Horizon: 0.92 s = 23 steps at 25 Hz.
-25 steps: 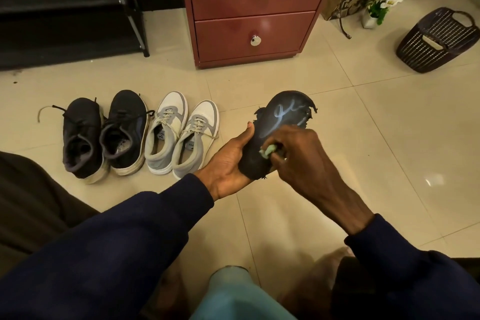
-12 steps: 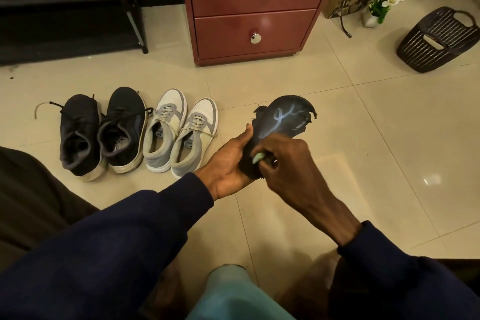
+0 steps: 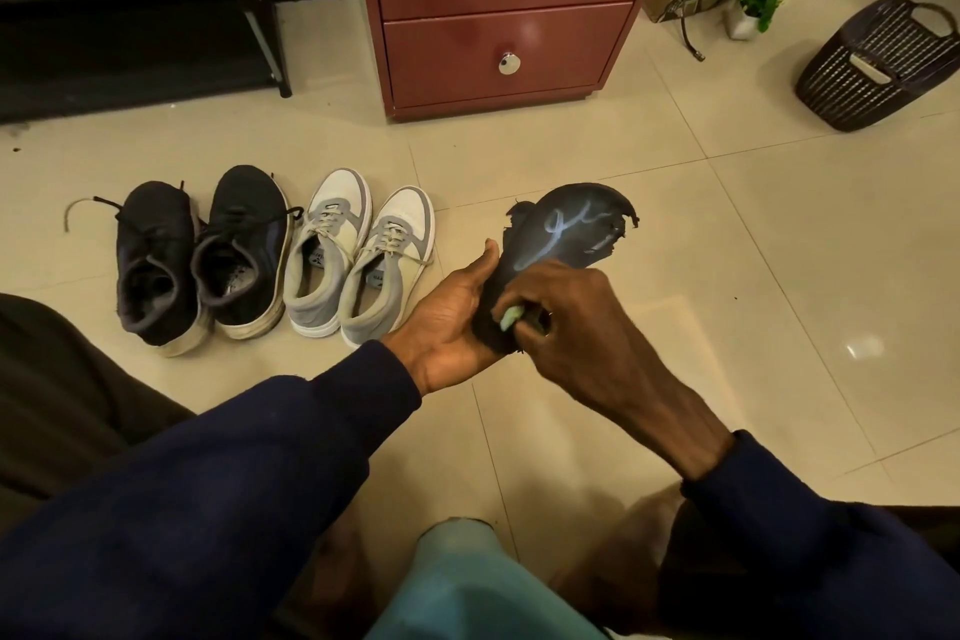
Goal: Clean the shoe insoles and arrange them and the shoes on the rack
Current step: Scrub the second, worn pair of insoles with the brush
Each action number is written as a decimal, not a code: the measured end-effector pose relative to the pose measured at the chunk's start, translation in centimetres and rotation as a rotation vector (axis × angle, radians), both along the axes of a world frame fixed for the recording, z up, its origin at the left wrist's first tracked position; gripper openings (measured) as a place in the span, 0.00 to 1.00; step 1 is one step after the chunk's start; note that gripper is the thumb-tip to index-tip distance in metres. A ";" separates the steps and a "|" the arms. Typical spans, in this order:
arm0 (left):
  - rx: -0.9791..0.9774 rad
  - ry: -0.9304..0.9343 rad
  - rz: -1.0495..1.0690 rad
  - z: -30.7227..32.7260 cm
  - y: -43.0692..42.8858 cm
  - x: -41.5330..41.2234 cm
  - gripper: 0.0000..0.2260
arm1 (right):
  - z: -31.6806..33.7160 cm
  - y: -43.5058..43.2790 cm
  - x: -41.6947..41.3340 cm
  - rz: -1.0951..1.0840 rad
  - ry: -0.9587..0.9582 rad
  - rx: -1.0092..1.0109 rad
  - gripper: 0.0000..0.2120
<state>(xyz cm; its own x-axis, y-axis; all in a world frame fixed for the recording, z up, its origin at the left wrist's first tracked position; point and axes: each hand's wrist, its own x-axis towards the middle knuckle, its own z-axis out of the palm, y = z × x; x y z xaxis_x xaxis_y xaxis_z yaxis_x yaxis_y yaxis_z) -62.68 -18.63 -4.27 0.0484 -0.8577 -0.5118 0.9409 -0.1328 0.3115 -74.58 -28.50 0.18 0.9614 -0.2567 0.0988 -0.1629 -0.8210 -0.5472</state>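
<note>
Above the glossy beige tile floor (image 3: 727,275), a dark insole (image 3: 566,234) is being held tilted. Its heel end is lying in the left hand (image 3: 447,327), thumb clamping the left edge, other fingers hidden underneath. Toe edge is showing ragged torn notches; surface matte, carrying a pale scribbled mark. Right hand (image 3: 571,332) is pinching a small pale-green item (image 3: 508,318) against the insole's middle. Bare floor is lying open rightward. Dark shoes (image 3: 156,249) and grey-white sneakers (image 3: 332,244) are standing paired at left, black rack (image 3: 130,41) beyond.
</note>
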 end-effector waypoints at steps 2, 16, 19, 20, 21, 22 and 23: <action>-0.044 0.032 0.025 0.1 -0.3 -0.2 0.24 | -0.7 -2.0 -0.1 -0.152 -0.088 -0.144 0.10; -0.006 0.015 -0.023 0.3 -0.1 -0.2 0.20 | -0.2 0.8 0.1 -0.028 -0.062 0.041 0.10; 0.029 -0.002 -0.028 0.0 0.0 -0.5 0.19 | -0.1 -0.1 0.0 0.004 0.003 0.017 0.10; 0.006 0.009 -0.009 0.0 -0.1 -0.6 0.18 | -0.4 -1.4 0.1 -0.090 -0.048 -0.065 0.10; -0.016 0.037 0.012 -0.1 -0.2 -0.6 0.18 | -0.5 -2.3 0.2 -0.190 -0.090 -0.146 0.10; -0.031 0.058 0.021 -0.1 -0.3 -0.6 0.18 | -0.5 -2.5 0.1 -0.251 -0.112 -0.171 0.10; -0.032 0.046 0.020 -0.2 -0.3 -0.5 0.18 | -0.5 -1.9 0.1 -0.244 -0.116 -0.151 0.10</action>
